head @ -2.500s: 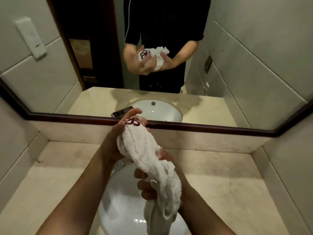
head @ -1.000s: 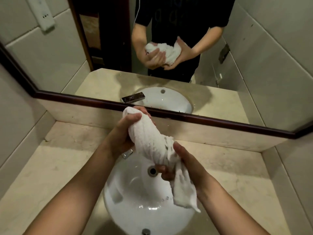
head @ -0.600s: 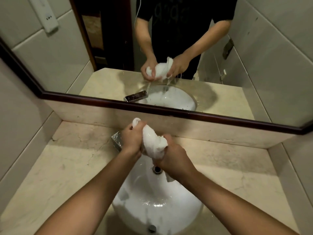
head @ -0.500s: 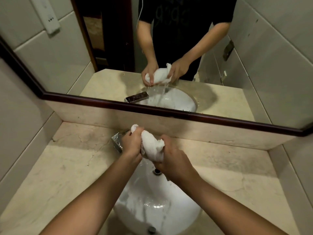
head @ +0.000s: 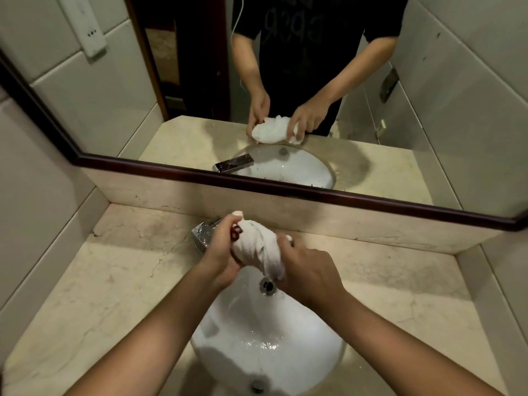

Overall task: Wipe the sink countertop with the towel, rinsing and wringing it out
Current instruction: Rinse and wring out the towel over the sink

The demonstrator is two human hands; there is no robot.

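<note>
We have brought the white terry towel with its dark red embroidered mark (head: pixel 258 247) down from chest height to just above the white oval ceramic basin (head: pixel 268 335), and it is now bunched into a short twisted roll where a moment ago a loose tail hung free. Our left hand (head: pixel 221 252) grips the upper end beside the mark, and our right hand (head: pixel 308 272) is curled round the lower end directly over the drain (head: pixel 267 285). We judge this to be the wringing step, with water glistening in the basin below. The square chrome tap (head: pixel 204 232) sits just beside our left knuckles, so twisting room is tight there. The beige marble countertop (head: pixel 100 284) lies bare on both sides, bounded by the backsplash, the side walls and the dark-framed mirror (head: pixel 177 171) behind.
</note>
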